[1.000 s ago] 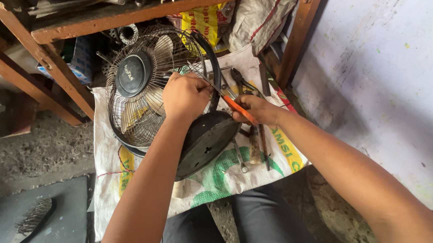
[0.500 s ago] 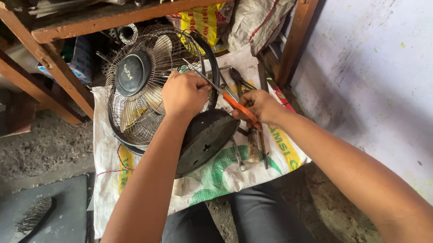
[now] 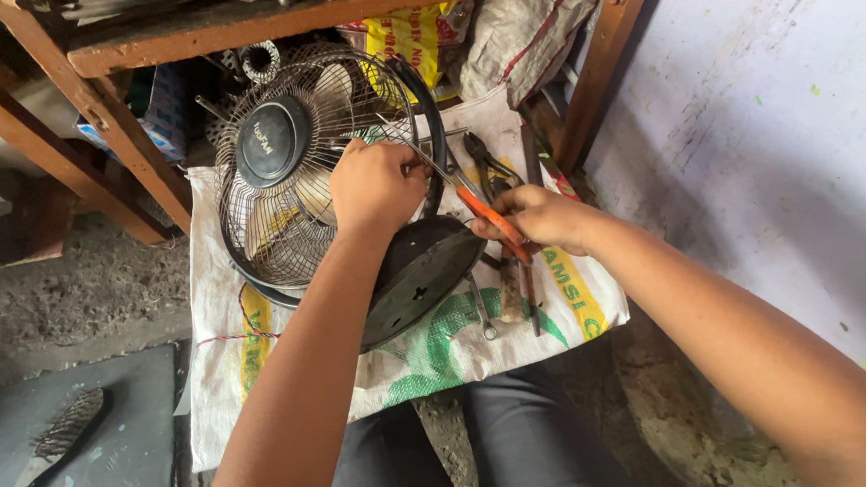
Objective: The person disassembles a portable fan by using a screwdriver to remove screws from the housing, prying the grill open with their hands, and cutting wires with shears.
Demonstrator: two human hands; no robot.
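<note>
Fingers of the left hand [image 3: 377, 183] are curled tight against the rim of the fan [image 3: 302, 170], pinching the wire guard near its right edge, while the right hand [image 3: 545, 218] is closed around the orange handle of a screwdriver [image 3: 461, 193]. That tool runs on a slant, its thin metal shaft pointing up and to the left toward the left hand's fingertips, its handle lower and to the right inside the fist. The fan lies tipped on its side, its round face turned toward the camera, a dark plastic hub at the middle of a cage of thin wire spokes, pale blades showing behind them. Its round dark base [image 3: 421, 278] sits just below the left wrist, smooth and slightly domed. All of it rests on a white woven sack [image 3: 247, 342] with green and yellow print. Pliers [image 3: 488, 167] lie on the sack just beyond the right hand, below a rough wooden shelf [image 3: 266, 18].
</note>
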